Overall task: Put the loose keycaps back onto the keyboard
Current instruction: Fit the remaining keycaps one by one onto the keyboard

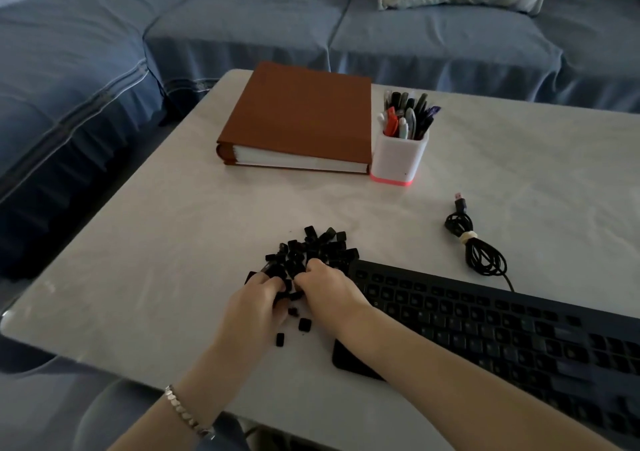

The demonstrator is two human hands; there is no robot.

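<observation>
On the table [166,242], just off the far-left corner of the keyboard [485,332], sits the heap of loose keycaps [313,248]: black, jumbled, its right side touching the keyboard's edge. 3 strays [304,324] lie apart from the heap, nearer me, between my 2 wrists. Heap beside the board makes sense: short carry from pile to socket.

Both hands are dug into the near side of the heap. My left hand [256,298] is palm down, fingers curled over several caps. My right hand [329,287] is the same, fingertips buried at the heap's edge, forearm crossing the keyboard's left end. Cannot tell if either hand actually pinches 1 cap or just rakes through them, since the fingertips are hidden among black plastic. My guess is I'm sorting for a particular cap, not seating 1 yet.

The keyboard is dark and angled away to my right. I can't read which sockets are bare, so progress is hard to judge; the big heap suggests early.

Its cable [481,253] lies coiled and tied behind it, plug loose on the table, so nothing is powered while caps go on. Further back, well apart, a brown book [298,118] and a pen cup [398,156] stand side by side. A bracelet [183,412] is on my left wrist. A blue sofa [242,24] wraps around behind the table.
</observation>
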